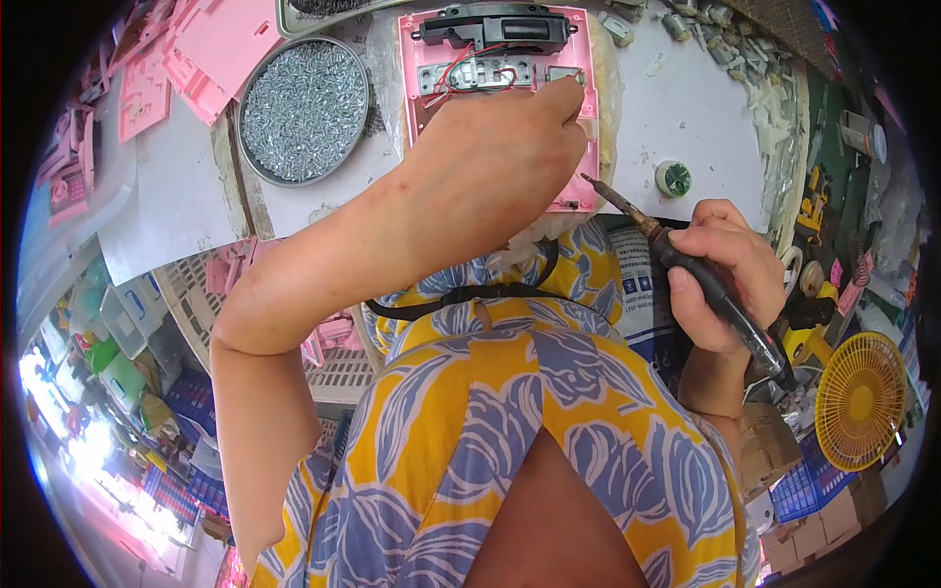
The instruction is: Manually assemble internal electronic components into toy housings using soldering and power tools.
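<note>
A pink plastic housing (578, 147) lies open in front of me, with a black module (500, 32) at its far end, a metal contact strip (475, 74) and thin red wires (456, 67). My left hand (510, 147) reaches across it, fingers pinched at the right side beside a small metal plate (563, 73). What the fingertips hold is hidden. In my right hand (727, 272) is a black-handled tool (701, 274) with a thin pointed metal tip. The tip points at the housing's right edge, close to my left hand; contact cannot be told.
A round metal tray (365, 108) full of small screws stands left. Pink plastic parts (221, 49) pile up at the far left. A small green-and-white spool (673, 178) sits to the right, with small metal parts (720, 49) behind it. A yellow fan (861, 400) stands lower right.
</note>
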A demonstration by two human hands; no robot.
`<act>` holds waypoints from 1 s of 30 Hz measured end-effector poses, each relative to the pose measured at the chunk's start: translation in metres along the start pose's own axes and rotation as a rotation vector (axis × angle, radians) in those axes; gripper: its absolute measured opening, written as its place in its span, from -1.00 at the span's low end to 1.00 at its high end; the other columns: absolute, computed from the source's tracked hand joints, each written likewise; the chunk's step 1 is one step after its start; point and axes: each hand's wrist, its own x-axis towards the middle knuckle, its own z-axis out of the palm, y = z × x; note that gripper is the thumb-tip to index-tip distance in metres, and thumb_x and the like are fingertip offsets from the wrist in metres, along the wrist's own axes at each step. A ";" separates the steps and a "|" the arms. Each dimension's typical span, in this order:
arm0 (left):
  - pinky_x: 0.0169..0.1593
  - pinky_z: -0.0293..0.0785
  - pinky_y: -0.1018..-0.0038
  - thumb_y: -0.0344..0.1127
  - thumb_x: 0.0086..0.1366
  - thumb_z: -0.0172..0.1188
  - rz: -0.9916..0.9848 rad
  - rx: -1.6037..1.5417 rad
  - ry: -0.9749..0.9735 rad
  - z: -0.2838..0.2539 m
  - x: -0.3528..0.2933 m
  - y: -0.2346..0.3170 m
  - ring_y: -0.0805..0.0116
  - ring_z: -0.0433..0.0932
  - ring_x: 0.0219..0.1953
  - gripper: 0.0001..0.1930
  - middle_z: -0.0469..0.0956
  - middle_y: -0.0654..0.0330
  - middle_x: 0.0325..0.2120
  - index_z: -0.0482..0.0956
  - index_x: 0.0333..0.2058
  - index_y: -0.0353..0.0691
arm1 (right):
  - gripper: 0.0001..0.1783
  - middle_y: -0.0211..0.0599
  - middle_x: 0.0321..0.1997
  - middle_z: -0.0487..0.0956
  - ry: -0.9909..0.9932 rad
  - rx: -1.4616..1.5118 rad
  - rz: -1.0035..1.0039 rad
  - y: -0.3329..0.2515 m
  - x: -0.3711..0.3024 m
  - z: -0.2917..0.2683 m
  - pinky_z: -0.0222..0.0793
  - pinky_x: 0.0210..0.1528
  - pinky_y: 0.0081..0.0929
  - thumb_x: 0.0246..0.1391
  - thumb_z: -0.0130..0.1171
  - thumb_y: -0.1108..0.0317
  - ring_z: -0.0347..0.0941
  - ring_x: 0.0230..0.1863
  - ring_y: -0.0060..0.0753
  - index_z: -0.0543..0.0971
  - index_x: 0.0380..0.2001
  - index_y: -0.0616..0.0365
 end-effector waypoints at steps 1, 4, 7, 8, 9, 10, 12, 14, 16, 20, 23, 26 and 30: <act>-0.29 0.56 0.24 -0.48 0.16 0.17 0.007 -0.001 0.013 0.000 0.000 0.000 0.07 0.60 -0.27 -0.91 0.46 0.13 -0.21 0.53 -0.33 -0.27 | -0.72 -0.29 -0.60 0.48 -0.002 0.001 -0.019 0.003 -0.002 -0.001 0.38 -0.25 -0.24 -0.06 0.29 0.49 0.33 -0.60 -0.39 0.59 -0.23 0.39; -0.29 0.56 0.25 -0.47 0.16 0.18 0.015 -0.007 0.033 0.001 -0.001 -0.002 0.08 0.60 -0.27 -0.91 0.46 0.15 -0.21 0.53 -0.33 -0.27 | -0.72 -0.26 -0.56 0.51 -0.048 -0.046 -0.051 0.016 -0.012 -0.009 0.38 -0.25 -0.24 -0.05 0.29 0.49 0.33 -0.60 -0.38 0.59 -0.23 0.39; -0.29 0.57 0.26 -0.46 0.18 0.20 0.007 -0.012 0.021 0.002 -0.001 -0.003 0.10 0.60 -0.28 -0.92 0.48 0.17 -0.21 0.54 -0.32 -0.27 | -0.72 -0.22 -0.52 0.55 -0.057 -0.036 -0.024 0.004 -0.001 -0.002 0.38 -0.27 -0.25 -0.06 0.29 0.49 0.33 -0.60 -0.37 0.59 -0.23 0.39; -0.29 0.57 0.27 -0.46 0.18 0.21 0.010 -0.012 0.026 0.003 -0.001 -0.004 0.10 0.61 -0.29 -0.92 0.48 0.17 -0.21 0.54 -0.32 -0.27 | -0.72 -0.21 -0.50 0.56 -0.053 -0.027 -0.022 0.000 0.003 0.001 0.38 -0.28 -0.25 -0.06 0.30 0.49 0.33 -0.60 -0.36 0.59 -0.23 0.40; -0.29 0.57 0.27 -0.45 0.19 0.22 0.013 -0.011 0.030 0.004 -0.001 -0.005 0.11 0.61 -0.29 -0.92 0.49 0.18 -0.21 0.55 -0.32 -0.27 | -0.72 -0.20 -0.49 0.57 -0.048 -0.022 -0.039 0.000 0.005 0.004 0.38 -0.28 -0.25 -0.07 0.30 0.49 0.34 -0.60 -0.36 0.59 -0.23 0.40; -0.28 0.57 0.27 -0.45 0.19 0.23 0.014 -0.020 0.042 0.005 -0.001 -0.005 0.11 0.61 -0.29 -0.91 0.49 0.18 -0.21 0.55 -0.32 -0.26 | -0.72 -0.20 -0.49 0.57 -0.052 -0.029 -0.037 0.001 0.005 0.004 0.38 -0.29 -0.26 -0.07 0.30 0.49 0.34 -0.60 -0.36 0.59 -0.24 0.40; -0.28 0.56 0.27 -0.44 0.20 0.27 0.018 -0.037 0.066 0.006 -0.001 -0.007 0.10 0.61 -0.29 -0.90 0.50 0.18 -0.21 0.56 -0.31 -0.25 | -0.72 -0.20 -0.48 0.57 -0.066 -0.059 -0.012 0.003 0.000 0.001 0.38 -0.29 -0.27 -0.08 0.31 0.49 0.35 -0.60 -0.35 0.59 -0.24 0.39; -0.27 0.56 0.27 -0.43 0.20 0.29 0.015 -0.086 0.063 0.007 -0.001 -0.010 0.10 0.60 -0.29 -0.89 0.50 0.19 -0.21 0.56 -0.30 -0.23 | -0.72 -0.21 -0.49 0.57 -0.058 -0.056 0.002 0.004 -0.002 0.000 0.38 -0.30 -0.27 -0.08 0.31 0.49 0.35 -0.60 -0.35 0.59 -0.24 0.39; -0.26 0.55 0.26 -0.43 0.20 0.30 0.036 -0.137 0.079 0.008 -0.001 -0.014 0.10 0.60 -0.28 -0.88 0.50 0.21 -0.20 0.56 -0.30 -0.21 | -0.72 -0.22 -0.49 0.57 -0.027 -0.002 -0.016 0.002 0.001 0.003 0.39 -0.30 -0.26 -0.08 0.30 0.50 0.36 -0.60 -0.35 0.59 -0.25 0.39; -0.26 0.55 0.26 -0.42 0.20 0.31 0.110 -0.192 0.096 0.007 -0.002 -0.023 0.10 0.60 -0.28 -0.86 0.51 0.22 -0.18 0.54 -0.29 -0.19 | -0.73 -0.23 -0.49 0.56 -0.005 0.045 -0.052 0.003 0.001 0.003 0.39 -0.29 -0.25 -0.08 0.30 0.50 0.35 -0.61 -0.35 0.59 -0.25 0.39; -0.26 0.54 0.24 -0.41 0.20 0.30 0.143 -0.153 0.048 0.003 0.000 -0.026 0.10 0.60 -0.28 -0.86 0.51 0.23 -0.18 0.53 -0.28 -0.18 | -0.73 -0.23 -0.50 0.55 0.002 0.008 -0.068 0.015 -0.015 -0.003 0.38 -0.29 -0.24 -0.09 0.30 0.51 0.35 -0.61 -0.36 0.59 -0.25 0.39; -0.27 0.54 0.24 -0.39 0.21 0.30 0.163 -0.134 0.026 0.001 0.001 -0.027 0.09 0.60 -0.28 -0.87 0.51 0.22 -0.18 0.53 -0.28 -0.18 | -0.72 -0.22 -0.50 0.55 0.032 0.034 -0.047 0.011 -0.013 0.003 0.38 -0.29 -0.23 -0.09 0.30 0.50 0.33 -0.62 -0.37 0.59 -0.25 0.40; -0.29 0.52 0.24 -0.39 0.21 0.31 0.182 -0.201 0.053 0.001 0.002 -0.030 0.08 0.59 -0.29 -0.86 0.51 0.20 -0.22 0.53 -0.28 -0.18 | -0.72 -0.21 -0.48 0.55 -0.067 -0.027 -0.075 0.009 -0.008 -0.011 0.37 -0.29 -0.22 -0.09 0.30 0.50 0.32 -0.61 -0.39 0.59 -0.25 0.40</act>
